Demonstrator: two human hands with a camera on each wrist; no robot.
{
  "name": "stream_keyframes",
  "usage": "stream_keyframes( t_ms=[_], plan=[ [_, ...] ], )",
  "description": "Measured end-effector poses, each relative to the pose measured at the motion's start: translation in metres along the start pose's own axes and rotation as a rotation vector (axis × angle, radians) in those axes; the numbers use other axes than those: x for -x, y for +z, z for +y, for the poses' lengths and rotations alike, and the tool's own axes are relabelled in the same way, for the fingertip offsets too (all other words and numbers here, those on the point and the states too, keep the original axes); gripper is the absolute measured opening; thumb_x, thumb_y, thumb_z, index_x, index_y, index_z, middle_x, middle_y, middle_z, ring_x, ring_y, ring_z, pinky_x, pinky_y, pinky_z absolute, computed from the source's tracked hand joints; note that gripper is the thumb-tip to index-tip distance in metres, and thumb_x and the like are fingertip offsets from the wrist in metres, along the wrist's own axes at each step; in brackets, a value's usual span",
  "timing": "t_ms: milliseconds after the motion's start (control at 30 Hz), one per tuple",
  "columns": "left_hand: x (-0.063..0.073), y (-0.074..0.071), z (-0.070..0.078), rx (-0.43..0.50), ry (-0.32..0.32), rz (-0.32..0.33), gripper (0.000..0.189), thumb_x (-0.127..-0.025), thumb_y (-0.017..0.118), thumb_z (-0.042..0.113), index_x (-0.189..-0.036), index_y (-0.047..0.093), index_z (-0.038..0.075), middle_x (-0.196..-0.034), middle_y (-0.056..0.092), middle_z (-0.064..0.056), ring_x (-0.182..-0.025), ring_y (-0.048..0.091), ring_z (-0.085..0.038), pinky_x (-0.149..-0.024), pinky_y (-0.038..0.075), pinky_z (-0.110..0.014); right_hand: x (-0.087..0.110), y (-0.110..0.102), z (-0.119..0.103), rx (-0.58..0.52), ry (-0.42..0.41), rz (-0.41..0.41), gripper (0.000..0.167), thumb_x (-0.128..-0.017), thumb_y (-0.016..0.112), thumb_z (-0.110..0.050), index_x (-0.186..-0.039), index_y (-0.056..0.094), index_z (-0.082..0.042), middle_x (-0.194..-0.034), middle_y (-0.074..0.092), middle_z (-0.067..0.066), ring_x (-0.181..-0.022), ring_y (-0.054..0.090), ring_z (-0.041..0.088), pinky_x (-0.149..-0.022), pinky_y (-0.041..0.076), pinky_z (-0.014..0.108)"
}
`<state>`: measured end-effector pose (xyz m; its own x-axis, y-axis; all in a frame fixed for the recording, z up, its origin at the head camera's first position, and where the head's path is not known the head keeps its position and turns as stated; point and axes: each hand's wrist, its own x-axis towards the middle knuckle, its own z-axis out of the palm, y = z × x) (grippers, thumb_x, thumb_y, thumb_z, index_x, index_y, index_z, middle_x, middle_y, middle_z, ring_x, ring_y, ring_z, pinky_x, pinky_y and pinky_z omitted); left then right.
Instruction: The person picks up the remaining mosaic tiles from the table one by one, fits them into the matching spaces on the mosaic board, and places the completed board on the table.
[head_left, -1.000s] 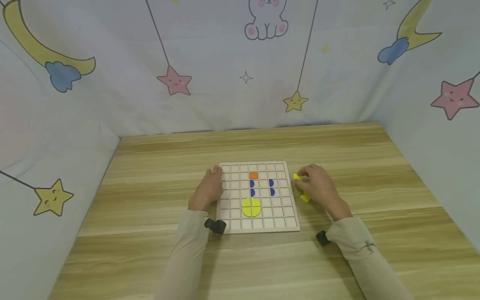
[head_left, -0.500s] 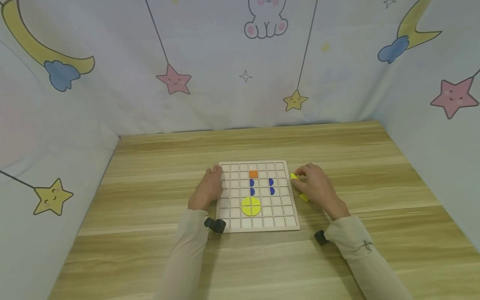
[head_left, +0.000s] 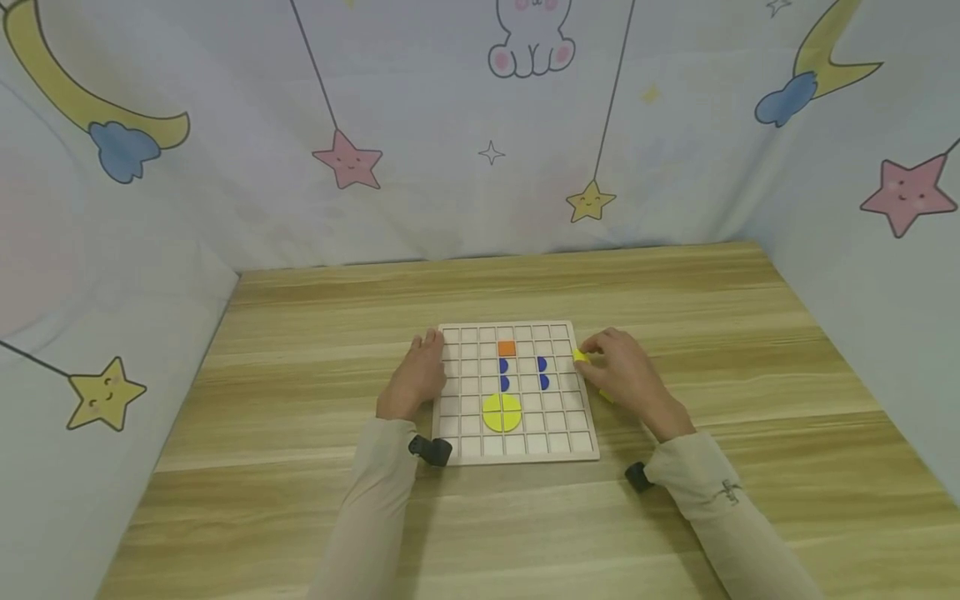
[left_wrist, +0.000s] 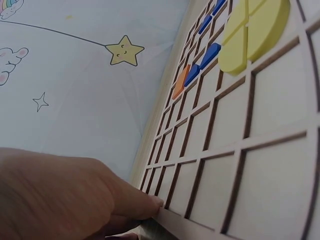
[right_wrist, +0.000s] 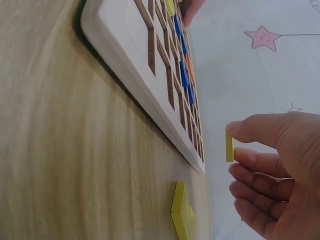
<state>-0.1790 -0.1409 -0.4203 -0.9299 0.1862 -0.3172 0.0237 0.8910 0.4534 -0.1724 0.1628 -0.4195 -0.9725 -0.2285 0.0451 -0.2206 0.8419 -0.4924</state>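
Note:
A square wooden grid board (head_left: 465, 458) lies on the table. My left hand (head_left: 417, 379) rests along its left edge, with fingertips touching the frame. My right hand (head_left: 630, 371) is just off the board's right side. Between thumb and index finger it pinches a thin yellow tile (right_wrist: 229, 145), held on edge above the table in the right wrist view; its full outline is hidden. On the board sit an orange square (head_left: 507, 348), several blue half-round pieces (head_left: 544, 382), and yellow quarter pieces (head_left: 492, 422) that form a circle.
Other yellow tile material (right_wrist: 179, 210) lies on the wooden table (head_left: 300, 350) beside the board, partly covered by the right hand in the head view. A printed cloth (head_left: 420, 100) with stars and moons hangs behind and at both sides.
My right hand has moved slightly left with the yellow tile, up to the board's right edge. The left hand and the pieces on the board have stayed in place.

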Motion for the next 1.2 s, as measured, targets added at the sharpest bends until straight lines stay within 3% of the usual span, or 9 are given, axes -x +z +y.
stream_keyframes(
  t_ms=[800, 1200],
  plan=[
    [0.001, 0.001, -0.002, 0.030, -0.006, 0.012, 0.055, -0.101, 0.033, 0.006, -0.151, 0.014, -0.003, -0.160, 0.007, -0.019, -0.147, 0.003, -0.039, -0.121, 0.010, -0.048, 0.000, 0.004, -0.008, -0.014, -0.109, -0.044, 0.025, -0.088, 0.068, -0.024, -0.105, 0.067, -0.006, -0.114, 0.063, 0.009, -0.112, 0.054, 0.028, -0.100, 0.045, 0.047],
    [0.002, 0.001, -0.002, 0.026, 0.003, 0.021, 0.056, -0.100, 0.035, 0.005, -0.151, 0.014, -0.004, -0.159, 0.009, -0.021, -0.147, 0.005, -0.040, -0.121, 0.011, -0.048, 0.002, 0.009, -0.013, -0.006, -0.155, -0.056, 0.024, -0.087, 0.069, -0.022, -0.104, 0.068, -0.005, -0.114, 0.064, 0.008, -0.108, 0.056, 0.026, -0.094, 0.049, 0.043]
  ],
)
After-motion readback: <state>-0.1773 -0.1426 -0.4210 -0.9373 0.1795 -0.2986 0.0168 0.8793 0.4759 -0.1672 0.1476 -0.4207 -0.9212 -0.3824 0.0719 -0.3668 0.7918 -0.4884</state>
